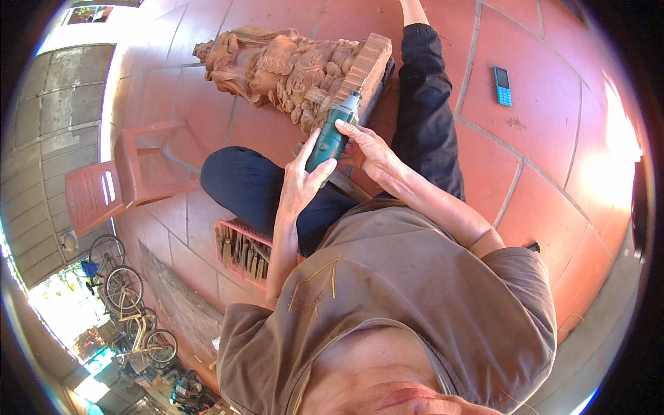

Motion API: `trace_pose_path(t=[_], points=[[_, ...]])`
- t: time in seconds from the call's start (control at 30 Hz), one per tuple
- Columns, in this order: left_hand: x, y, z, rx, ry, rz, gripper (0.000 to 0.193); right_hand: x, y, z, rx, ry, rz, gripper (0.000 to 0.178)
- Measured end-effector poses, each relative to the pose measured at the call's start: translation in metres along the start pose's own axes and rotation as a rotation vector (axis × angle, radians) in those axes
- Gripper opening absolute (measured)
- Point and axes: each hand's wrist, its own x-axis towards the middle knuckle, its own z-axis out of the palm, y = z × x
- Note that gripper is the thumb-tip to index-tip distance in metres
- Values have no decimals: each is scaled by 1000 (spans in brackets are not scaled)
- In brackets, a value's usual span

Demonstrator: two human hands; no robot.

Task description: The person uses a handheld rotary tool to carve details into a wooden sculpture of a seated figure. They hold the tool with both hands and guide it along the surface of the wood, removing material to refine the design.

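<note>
Both my hands are closed around a green rotary tool (329, 144) with a grey metal nose. My left hand (302, 181) wraps the rear of its body, and my right hand (369, 149) grips it nearer the nose. The nose points up toward the flat base of a carved wooden statue (290, 69), which lies on its side on the floor in front of me. Whether the tool's bit touches the wood is too small to tell. Dense carved relief covers the statue, and its narrow top points left.
A pink basket (223, 257) of carving tools (243, 253) stands by my left arm. A red plastic chair (149, 166) is at the left, bicycles (124, 287) stand farther off at lower left. A blue keypad phone (503, 87) lies on the tiled floor (539, 159) to the right.
</note>
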Motion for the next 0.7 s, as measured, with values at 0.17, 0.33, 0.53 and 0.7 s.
trace_pose_path(t=[0.17,0.33,0.53,0.7], points=[[0,-8,-3,-21,-3,-8,63,4,2,1,2,4,12,49],[0,-8,-4,-42,18,-23,63,8,2,8,21,-11,-10,48],[0,-6,-6,-75,48,-61,62,14,0,12,-43,6,11,49],[1,-6,-6,-97,60,-88,62,13,-2,16,-77,23,7,52]])
